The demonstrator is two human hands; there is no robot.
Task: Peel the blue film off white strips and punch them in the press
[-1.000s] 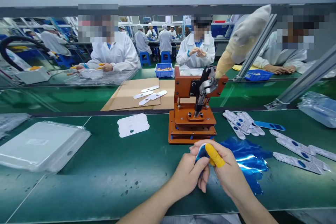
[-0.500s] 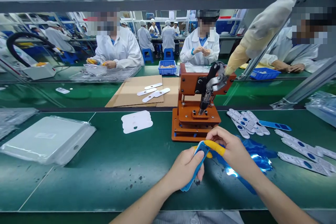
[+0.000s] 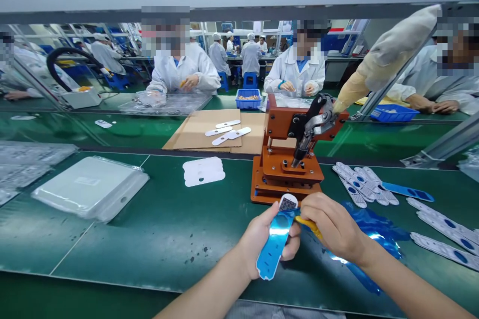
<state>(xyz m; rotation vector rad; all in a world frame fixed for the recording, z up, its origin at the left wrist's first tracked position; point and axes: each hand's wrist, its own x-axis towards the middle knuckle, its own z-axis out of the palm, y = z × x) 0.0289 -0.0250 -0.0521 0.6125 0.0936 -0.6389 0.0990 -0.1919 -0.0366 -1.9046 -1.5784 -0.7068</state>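
Note:
A long remote-shaped panel (image 3: 271, 251) with blue film over most of its face rests in my left hand (image 3: 258, 239), whose fingers wrap round it. Its top end shows white with a dark patterned window. At the panel's upper right edge, my right hand (image 3: 333, 227) pinches the edge of the blue film; yellow covers show on its fingers. Crumpled blue film (image 3: 377, 239) lies on the green table beneath and right of my right hand. Just beyond the panel stands an orange press (image 3: 286, 179) with a cloth-wrapped lever.
White panels (image 3: 361, 184) and a blue one (image 3: 407, 192) lie at right. A white sheet (image 3: 204, 171) and bagged stack (image 3: 92, 184) are at left. Cardboard (image 3: 213, 129) holds white strips behind. People in white coats sit across the bench.
The panel has turned its blue face towards the camera, and the film is off its top end. My right hand has moved slightly right and down. The camera view has shifted.

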